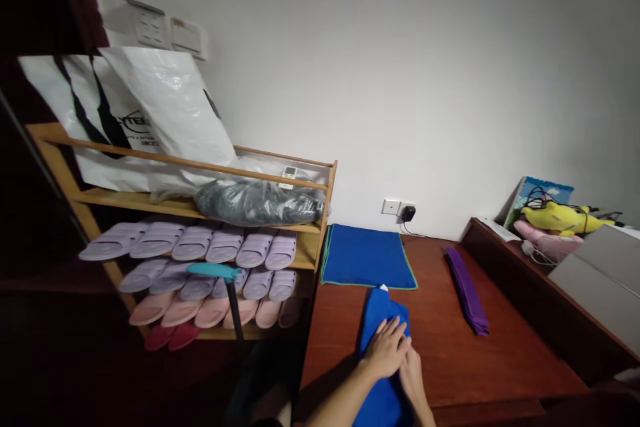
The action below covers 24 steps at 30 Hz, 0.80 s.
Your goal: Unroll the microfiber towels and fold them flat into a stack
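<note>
A folded blue cloth [376, 337] with a small white tag at its far end lies lengthwise on the brown table [450, 373]. My left hand [387, 349] rests on top of it, palm down, fingers stretched out and lying flat. At the cloth's right edge is my right hand [412, 373], its fingers closed on the fabric and partly hidden by my left hand. Just beyond them, a second blue cloth [369, 257] with green edging is spread flat against the wall side. To the right lies a narrow folded purple cloth [466, 290].
Left of the table stands a wooden shoe rack [200, 163] with rows of slippers [210, 245], a white bag [165, 107] and a plastic-wrapped dark bundle [260, 201]. A black plug [409, 213] sits in the wall socket. On the right ledge is a yellow plush toy [560, 218].
</note>
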Motion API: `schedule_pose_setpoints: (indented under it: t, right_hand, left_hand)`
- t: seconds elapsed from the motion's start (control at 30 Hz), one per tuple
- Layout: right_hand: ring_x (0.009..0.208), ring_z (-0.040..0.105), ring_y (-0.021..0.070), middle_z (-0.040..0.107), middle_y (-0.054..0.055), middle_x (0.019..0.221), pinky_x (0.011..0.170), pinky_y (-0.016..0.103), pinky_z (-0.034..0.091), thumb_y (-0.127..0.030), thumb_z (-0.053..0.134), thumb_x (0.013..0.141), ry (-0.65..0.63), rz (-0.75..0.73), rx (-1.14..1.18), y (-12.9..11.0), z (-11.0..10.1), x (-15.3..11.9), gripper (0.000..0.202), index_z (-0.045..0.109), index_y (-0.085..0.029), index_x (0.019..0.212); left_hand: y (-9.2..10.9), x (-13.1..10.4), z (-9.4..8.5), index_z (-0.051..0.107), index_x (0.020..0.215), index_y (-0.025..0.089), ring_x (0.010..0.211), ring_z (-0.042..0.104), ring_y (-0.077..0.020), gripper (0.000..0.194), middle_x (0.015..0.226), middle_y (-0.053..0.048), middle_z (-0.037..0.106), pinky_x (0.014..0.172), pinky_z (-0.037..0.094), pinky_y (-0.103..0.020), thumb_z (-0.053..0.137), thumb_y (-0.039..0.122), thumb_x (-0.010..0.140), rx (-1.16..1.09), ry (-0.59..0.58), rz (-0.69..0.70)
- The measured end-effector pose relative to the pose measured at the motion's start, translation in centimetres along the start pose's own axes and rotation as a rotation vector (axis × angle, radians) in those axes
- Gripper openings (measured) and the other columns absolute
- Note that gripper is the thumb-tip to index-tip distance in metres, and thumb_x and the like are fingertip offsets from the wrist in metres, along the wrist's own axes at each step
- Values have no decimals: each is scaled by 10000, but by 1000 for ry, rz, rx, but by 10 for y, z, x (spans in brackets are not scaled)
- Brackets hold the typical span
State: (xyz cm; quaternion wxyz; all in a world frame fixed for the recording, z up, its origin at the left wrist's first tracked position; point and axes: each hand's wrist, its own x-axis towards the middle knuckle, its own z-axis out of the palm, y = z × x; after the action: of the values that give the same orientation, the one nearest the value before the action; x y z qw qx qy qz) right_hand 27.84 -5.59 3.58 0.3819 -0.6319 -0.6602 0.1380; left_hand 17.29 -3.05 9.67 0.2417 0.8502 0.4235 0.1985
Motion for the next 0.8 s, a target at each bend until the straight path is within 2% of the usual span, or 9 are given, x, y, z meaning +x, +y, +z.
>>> schedule_pose_setpoints:
  t: [0.1,0.2,0.37,0.5,0.57,0.67,0.73,0.8]
  right_hand:
    - [1210,491,263,597,165,1225,1031,423,393,-424,308,883,-82,-70,-81,6,-5,-8,525,572,-104,1205]
    - [1335,318,245,449,124,1387,1116,454,261,-380,328,890,-142,-103,-159,5,-4,-12,504,486,-128,1297]
    - [1363,255,223,343,88,1455,1128,445,236,-452,347,898,-180,-94,-240,2,-12,-13,575,335,-152,1389]
    - [1362,256,210,343,74,1458,1125,435,250,-478,332,902,-210,-109,-286,4,-23,-12,574,329,-182,1393]
    - [1361,259,210,346,76,1457,1123,433,256,-485,331,900,-228,-120,-318,8,-29,-10,577,330,-184,1393]
    - [1358,268,213,362,79,1449,1118,435,266,-486,337,896,-225,-126,-344,20,-37,-8,578,346,-180,1386]
    - [1356,273,213,371,79,1445,1112,436,276,-478,341,893,-221,-130,-356,30,-43,-7,573,355,-179,1381]
    - [1350,287,206,392,78,1433,1109,420,283,-465,354,887,-217,-134,-374,38,-48,-5,568,368,-173,1375]
  left_hand:
    - [-6,-11,-8,361,1378,227,1340,300,-153,500,1464,-40,360,1144,145,-359,182,387,939,37,-18,40]
    - [-10,-23,-16,369,1374,221,1334,309,-183,488,1459,-55,369,1139,130,-411,256,349,917,81,-54,50]
    - [-32,-51,-47,505,1279,206,1348,282,-263,500,1462,-109,351,1098,125,-547,408,237,790,187,-106,-38]
    - [-60,-82,-84,520,1270,236,1323,332,-279,571,1466,-116,338,1065,145,-586,369,119,732,286,-79,-173]
    - [-66,-94,-97,510,1280,238,1321,339,-279,602,1459,-125,349,1056,159,-590,349,84,721,320,-65,-225]
    - [-55,-98,-104,491,1298,220,1375,226,-264,597,1494,-108,273,1078,156,-562,356,89,731,326,-9,-250]
    - [-33,-91,-97,450,1329,229,1398,145,-240,617,1522,-62,191,1103,146,-528,379,100,729,249,40,-212]
    - [-4,-75,-82,418,1348,260,1397,151,-209,628,1526,-15,176,1123,170,-471,402,123,735,58,57,-130]
